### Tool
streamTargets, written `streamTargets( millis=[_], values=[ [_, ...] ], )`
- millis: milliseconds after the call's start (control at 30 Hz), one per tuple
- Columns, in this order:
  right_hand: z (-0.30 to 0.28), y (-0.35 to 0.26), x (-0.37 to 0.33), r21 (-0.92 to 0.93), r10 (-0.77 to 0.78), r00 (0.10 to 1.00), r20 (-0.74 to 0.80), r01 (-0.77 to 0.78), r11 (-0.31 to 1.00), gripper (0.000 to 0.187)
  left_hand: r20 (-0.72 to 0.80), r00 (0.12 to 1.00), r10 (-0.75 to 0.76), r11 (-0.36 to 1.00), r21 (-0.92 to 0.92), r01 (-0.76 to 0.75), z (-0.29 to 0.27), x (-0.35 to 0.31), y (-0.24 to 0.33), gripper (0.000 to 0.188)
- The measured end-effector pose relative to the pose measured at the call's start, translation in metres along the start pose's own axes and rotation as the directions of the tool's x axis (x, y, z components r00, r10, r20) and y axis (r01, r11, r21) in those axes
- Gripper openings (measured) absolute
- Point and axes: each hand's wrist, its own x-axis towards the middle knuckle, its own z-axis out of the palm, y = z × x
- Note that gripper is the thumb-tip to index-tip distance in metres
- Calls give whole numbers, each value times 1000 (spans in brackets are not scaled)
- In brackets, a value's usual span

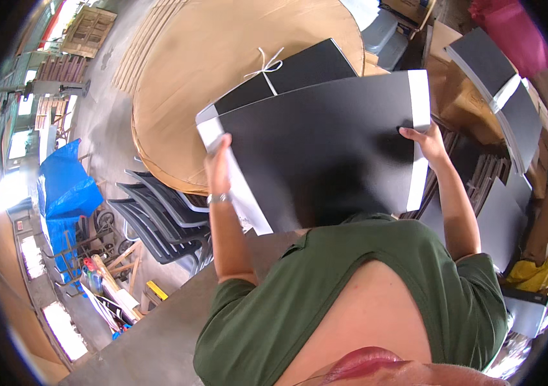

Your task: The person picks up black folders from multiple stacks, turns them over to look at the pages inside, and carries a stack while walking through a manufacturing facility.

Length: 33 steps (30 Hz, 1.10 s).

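Note:
A large black sheet (325, 141) with white bands at both ends spans the space before my body, bowed slightly. My left hand (218, 166) grips its left white end, a silvery watch on the wrist. At the opposite end, my right hand (427, 143) is closed on the edge, its thumb lying on the black face and the other fingers mostly hidden. Partly covered by the sheet, a black flat bundle (312, 67) tied with a white string bow (267, 66) lies on a round brown tabletop (222, 45).
Stacked black chairs (164, 222) stand left of the tabletop, with a blue tarp (68, 180) beyond them. On the right, another tied stack of dark sheets (512, 96) leans among cardboard. Yellow plastic (538, 273) lies at the lower right. Grey plastic containers (382, 35) sit behind.

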Motion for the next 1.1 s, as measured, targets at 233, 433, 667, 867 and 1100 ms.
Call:
streamTargets(
  millis=[233, 433, 667, 867, 1100],
  values=[
    [-35, 126, -1, 161, 307, 950, -64, -294, 942, 82, 114, 933, 342, 642, 696, -321, 42, 68, -32, 57],
    [-35, 131, 6, 120, 330, 943, -49, -322, 939, 81, -148, 989, 16, 751, 655, 86, -19, 107, -82, 47],
    [-37, 133, 8, 141, 320, 947, -9, -315, 938, 79, -278, 899, 339, 720, 692, -58, -22, 75, -56, 44],
    [-40, 146, 13, 144, 314, 949, 27, -315, 938, 82, -298, 885, 359, 791, 601, -118, -19, 43, -19, 25],
    [-36, 145, 11, 119, 331, 943, -16, -327, 937, 82, -99, 678, 728, 403, 862, -307, 5, 27, -57, 33]
  ],
)
